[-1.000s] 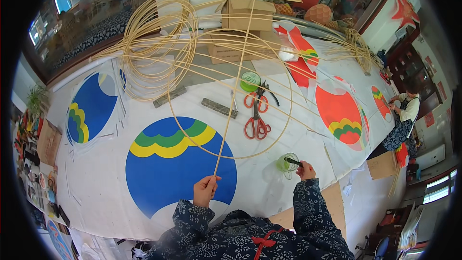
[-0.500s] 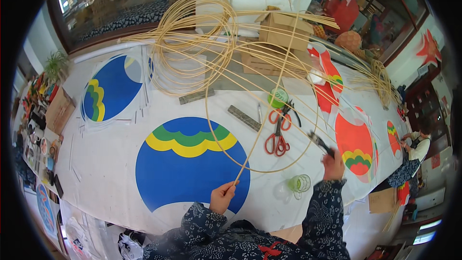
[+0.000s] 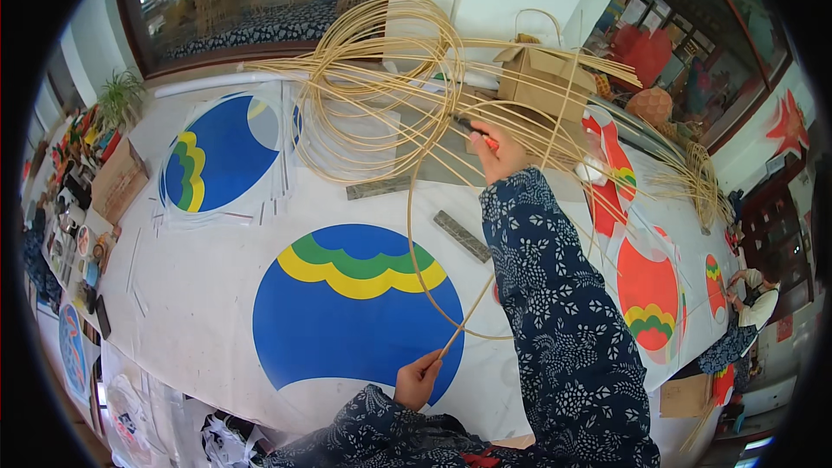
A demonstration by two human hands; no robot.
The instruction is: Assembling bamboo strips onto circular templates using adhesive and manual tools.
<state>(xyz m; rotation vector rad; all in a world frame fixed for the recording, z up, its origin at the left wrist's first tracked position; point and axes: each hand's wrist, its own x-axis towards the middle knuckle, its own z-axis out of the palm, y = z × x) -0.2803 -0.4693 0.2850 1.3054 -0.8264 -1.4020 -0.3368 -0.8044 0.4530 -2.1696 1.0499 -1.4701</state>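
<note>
A brown box (image 3: 115, 182) at the left edge seemingly held nothing visible. The left hand (image 3: 419, 379) pinched one bamboo strip (image 3: 414, 234) over the nearest of two blue discs (image 3: 357, 308). The right hand (image 3: 498, 152) gripped a red-tipped tool (image 3: 477, 133) beside one cardboard box (image 3: 542, 78).

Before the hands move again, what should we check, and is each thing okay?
1. Left hand grips the strip end: ok.
2. Right hand holds the red-tipped tool: ok.
3. Strip not snagged in the cane pile: cannot tell, they overlap.
4. Blue paper lies flat on the table: ok.
5. Grey bar lies away from the sleeve: not ok, it lies right beside it.
</note>
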